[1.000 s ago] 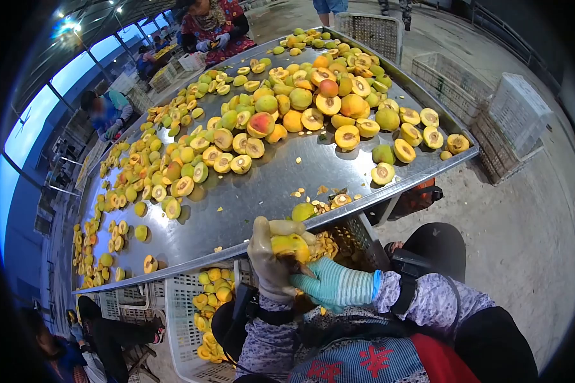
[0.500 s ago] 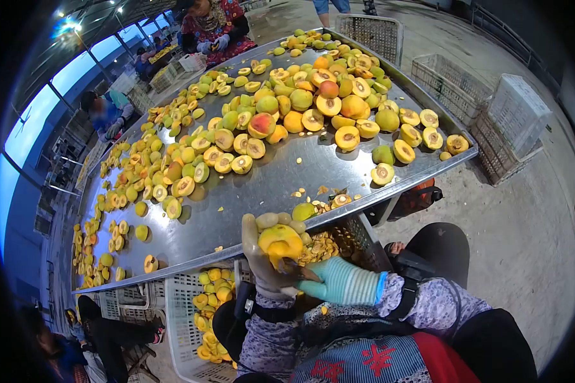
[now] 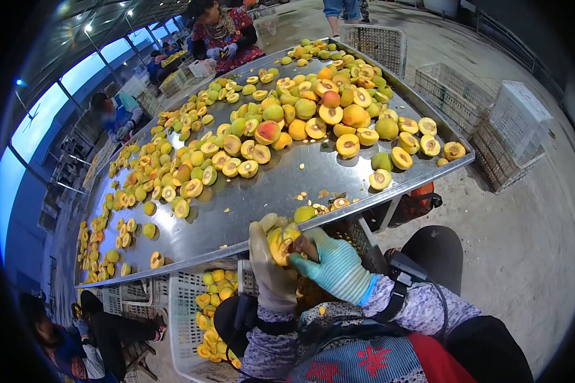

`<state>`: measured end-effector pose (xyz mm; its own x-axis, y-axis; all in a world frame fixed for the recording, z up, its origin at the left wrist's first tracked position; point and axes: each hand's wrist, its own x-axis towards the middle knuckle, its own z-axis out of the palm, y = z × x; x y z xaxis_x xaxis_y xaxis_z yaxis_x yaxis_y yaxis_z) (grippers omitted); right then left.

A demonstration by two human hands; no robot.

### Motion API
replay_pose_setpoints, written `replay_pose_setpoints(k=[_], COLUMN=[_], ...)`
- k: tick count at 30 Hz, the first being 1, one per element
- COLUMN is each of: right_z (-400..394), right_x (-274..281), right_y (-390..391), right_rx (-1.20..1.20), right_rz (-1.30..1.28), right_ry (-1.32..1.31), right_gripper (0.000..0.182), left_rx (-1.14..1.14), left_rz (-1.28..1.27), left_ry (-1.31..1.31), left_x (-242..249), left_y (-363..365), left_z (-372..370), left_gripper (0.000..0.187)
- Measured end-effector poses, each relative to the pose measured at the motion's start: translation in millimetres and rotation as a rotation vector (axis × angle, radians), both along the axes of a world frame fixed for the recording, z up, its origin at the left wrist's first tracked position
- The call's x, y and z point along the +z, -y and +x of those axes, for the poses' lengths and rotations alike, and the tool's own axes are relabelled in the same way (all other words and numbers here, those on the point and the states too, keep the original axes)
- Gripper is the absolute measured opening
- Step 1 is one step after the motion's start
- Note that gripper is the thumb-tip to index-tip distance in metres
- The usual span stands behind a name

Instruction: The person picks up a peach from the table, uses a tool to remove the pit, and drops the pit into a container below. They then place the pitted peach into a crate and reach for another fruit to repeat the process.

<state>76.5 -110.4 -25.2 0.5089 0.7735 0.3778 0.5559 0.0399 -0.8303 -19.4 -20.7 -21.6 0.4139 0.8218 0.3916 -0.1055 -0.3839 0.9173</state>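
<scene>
My left hand (image 3: 269,271), in a pale glove, is closed around a yellow peach half (image 3: 278,244) just off the near edge of the metal table (image 3: 249,198). My right hand (image 3: 340,268), in a teal striped glove, grips a short brownish pitting tool (image 3: 306,247). The tool's end meets the cut side of the peach, and most of its length is hidden by my fingers. Close beyond my hands, a greenish peach half (image 3: 305,213) lies on the table rim among loose bits of pit.
Many halved peaches (image 3: 287,115) cover the table. Below it stands a white crate (image 3: 188,319) with peach pieces, beside a dark crate (image 3: 358,236). Stacked crates (image 3: 511,127) stand at right. A co-worker (image 3: 220,35) works at the far side; others sit at left.
My right hand has moved up and brought the tool against the peach half. The peach half has turned in my left hand. The view has shifted slightly.
</scene>
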Motion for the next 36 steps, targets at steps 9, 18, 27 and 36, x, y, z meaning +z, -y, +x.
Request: replay_pose_setpoints(k=[9, 18, 27, 36], right_z=[14.7, 36.0, -0.9, 40.8], right_x=[10.6, -1.1, 19.2, 3.5], right_y=[20.4, 28.8, 4.8, 29.7], right_rx=[0.156, 0.203, 0.219, 0.379], right_rz=[-0.414, -0.476, -0.015, -0.199], right_ry=[0.331, 0.410, 0.025, -0.002], right_gripper=[0.029, 0.034, 0.033, 0.029], left_rx=[0.118, -0.001, 0.248, 0.199], left_rz=[0.234, -0.700, 0.867, -0.319], left_ry=[-0.151, 0.565, -0.298, 0.067], left_x=[12.6, 14.7, 15.6, 27.3], left_y=[-7.4, -20.0, 6.2, -10.7], left_z=[-4.8, -37.0, -47.0, -116.2], left_gripper=[0.028, 0.065, 0.081, 0.028])
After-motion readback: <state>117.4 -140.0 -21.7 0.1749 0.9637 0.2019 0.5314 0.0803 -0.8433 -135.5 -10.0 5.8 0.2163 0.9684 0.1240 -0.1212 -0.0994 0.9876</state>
